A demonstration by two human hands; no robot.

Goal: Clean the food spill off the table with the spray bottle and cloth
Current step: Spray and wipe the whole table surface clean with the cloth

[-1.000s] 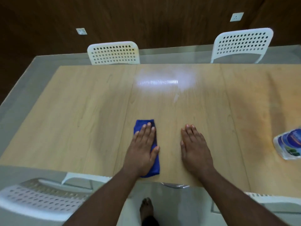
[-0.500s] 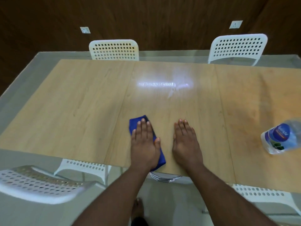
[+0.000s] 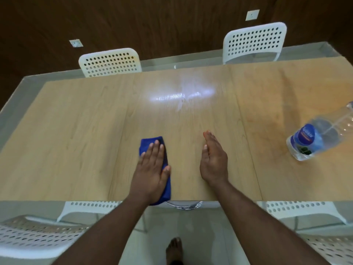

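Head view first: your one bottle (image 3: 321, 135), well off to the right of your right hand (image 3: 214, 161), carries a blue label with white script, too blurred to read. No other writing shows. It is clear plastic and stands on the table (image 3: 76, 131) close to the frame's right edge.

Count what you have: one blue cloth (image 3: 150, 145), one bottle, two hands, four white perforated chairs, two wall sockets. Two chairs (image 3: 109, 62) stand at the far edge beyond your fingertips; two more sit at the near side, one outside each forearm. One bare foot (image 3: 174, 249) shows on the floor below your wrists.

Your left hand (image 3: 151, 171) lies flat on the cloth, fingers straight and together, pressing it to the wood; nothing is gripped. The folded cloth runs under your palm and reaches the near table edge, its far end showing past your fingertips. Your right hand is turned on its edge, fingers straight, thumb side up, holding nothing; whether it touches the wood you cannot tell.

Between your hands is bare wood. Ahead of your fingertips lies a shiny wet patch (image 3: 181, 96) under the light glare. Left of your left hand the tabletop runs open to its far-left edge. An orange-brown stain (image 3: 271, 127) lies between your right hand and the bottle.
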